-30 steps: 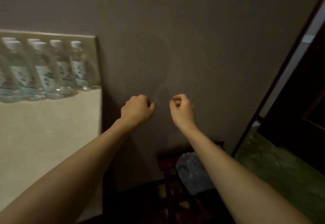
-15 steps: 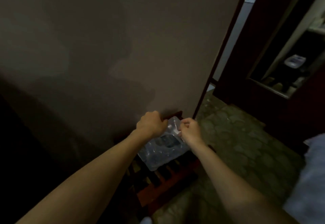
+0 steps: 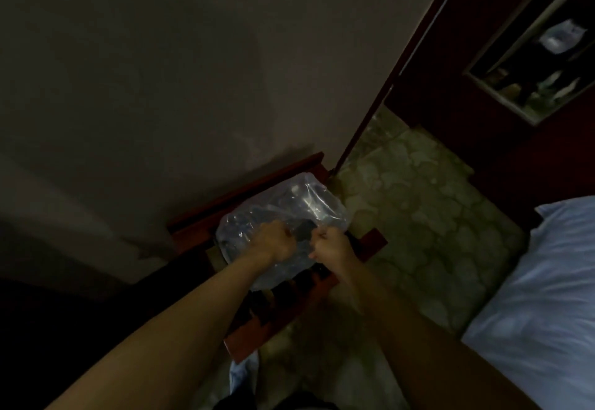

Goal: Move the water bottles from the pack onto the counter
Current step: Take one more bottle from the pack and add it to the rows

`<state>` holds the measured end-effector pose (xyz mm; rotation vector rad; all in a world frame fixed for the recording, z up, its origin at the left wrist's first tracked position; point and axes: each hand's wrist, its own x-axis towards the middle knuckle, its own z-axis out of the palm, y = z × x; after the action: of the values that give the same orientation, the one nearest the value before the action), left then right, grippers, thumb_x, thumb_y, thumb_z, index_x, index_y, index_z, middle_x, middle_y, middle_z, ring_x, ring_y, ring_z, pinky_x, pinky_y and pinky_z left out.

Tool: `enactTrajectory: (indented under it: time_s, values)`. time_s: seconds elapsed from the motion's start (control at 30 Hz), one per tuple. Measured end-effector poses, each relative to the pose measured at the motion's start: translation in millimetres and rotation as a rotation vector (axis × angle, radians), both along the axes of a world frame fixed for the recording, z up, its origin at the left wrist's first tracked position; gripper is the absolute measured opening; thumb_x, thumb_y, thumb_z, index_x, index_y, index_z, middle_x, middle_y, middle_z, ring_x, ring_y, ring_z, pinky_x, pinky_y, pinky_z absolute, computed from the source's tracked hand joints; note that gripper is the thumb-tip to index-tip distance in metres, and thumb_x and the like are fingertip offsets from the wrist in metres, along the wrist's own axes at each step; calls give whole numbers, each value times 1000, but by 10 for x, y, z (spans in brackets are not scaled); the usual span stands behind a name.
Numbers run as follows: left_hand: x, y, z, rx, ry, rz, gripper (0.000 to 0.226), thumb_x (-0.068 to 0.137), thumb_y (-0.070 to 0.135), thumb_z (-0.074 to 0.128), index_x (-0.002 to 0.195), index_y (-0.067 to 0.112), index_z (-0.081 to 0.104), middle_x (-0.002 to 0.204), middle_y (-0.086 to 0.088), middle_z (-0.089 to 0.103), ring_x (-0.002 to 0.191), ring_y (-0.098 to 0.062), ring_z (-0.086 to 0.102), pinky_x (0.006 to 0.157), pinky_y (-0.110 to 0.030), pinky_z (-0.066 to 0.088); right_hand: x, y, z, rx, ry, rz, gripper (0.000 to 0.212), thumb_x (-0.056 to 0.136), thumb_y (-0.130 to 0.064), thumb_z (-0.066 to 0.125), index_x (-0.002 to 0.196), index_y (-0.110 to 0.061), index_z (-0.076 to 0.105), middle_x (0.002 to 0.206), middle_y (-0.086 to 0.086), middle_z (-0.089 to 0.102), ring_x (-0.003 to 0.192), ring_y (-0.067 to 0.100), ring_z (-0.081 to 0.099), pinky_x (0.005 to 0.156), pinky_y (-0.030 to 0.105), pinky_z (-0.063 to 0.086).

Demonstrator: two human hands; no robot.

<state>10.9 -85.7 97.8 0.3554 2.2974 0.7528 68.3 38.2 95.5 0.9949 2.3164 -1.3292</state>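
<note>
- Now lower than half a second ago, at 6 o'clock of the wall (image 3: pixel 193 87): both fists on the pack (image 3: pixel 309 203).
- Left hand (image 3: pixel 273 242) closed, gripping the pack's clear wrap.
- Right hand (image 3: pixel 331 243) closed, gripping the same wrap.
- Pack resting on a red wooden rack (image 3: pixel 254 335).
- No label or writing readable: too dark.

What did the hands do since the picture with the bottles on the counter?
Both hands dropped from mid-air by the wall down to the clear plastic shrink-wrapped pack on the dark red wooden slatted rack. The left hand and right hand now grip its wrap in closed fists. The view swung away from the counter. The pack stayed on the rack.
</note>
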Motion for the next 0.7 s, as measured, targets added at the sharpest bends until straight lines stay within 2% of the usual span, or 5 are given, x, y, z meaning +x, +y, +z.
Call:
enactTrajectory:
  time_s: [0.07, 0.17, 0.4, 0.57, 0.7]
  values:
    - [-39, 74, -143, -3, -28, 10, 30, 98, 22, 47, 113, 5, 67, 112, -15, 68, 102, -28, 63, 81, -31, 47, -56, 96, -113, 25, -53, 13, 27, 93, 2, 41, 69, -5, 50, 73, 10, 49, 65, 17, 50, 59, 25, 43]
    - [-94, 213, -347, 8, -103, -18, 30, 99, 26, 47, 112, 5, 66, 114, -14, 67, 97, -20, 61, 80, -25, 44, -146, 249, -257, 16, -86, -16, 19, 92, -2, 42, 91, 10, 58, 81, 15, 51, 73, 23, 51, 63, 32, 42]
    - [-339, 724, -700, -26, -210, 78, 36, 101, 23, 45, 125, 1, 61, 131, -17, 60, 122, -29, 55, 105, -34, 42, -345, 719, -573, 87, -174, -35, 25, 94, -15, 46, 110, -7, 64, 105, 17, 68, 95, 31, 64, 76, 36, 51]
    - [-504, 1102, -1072, -76, -242, 128, 36, 104, 20, 36, 125, 2, 59, 132, -17, 59, 122, -28, 55, 98, -30, 41, -535, 1052, -871, 115, -218, -111, 26, 94, -23, 51, 112, -8, 63, 112, 15, 66, 97, 30, 63, 78, 32, 49]
    - [-582, 1338, -1480, -95, -282, 201, 34, 101, 22, 43, 121, 4, 63, 124, -17, 64, 116, -32, 59, 93, -33, 45, -549, 1277, -1152, 71, -268, -243, 50, 97, -35, 52, 132, 1, 43, 125, 20, 57, 104, 33, 58, 77, 35, 44]
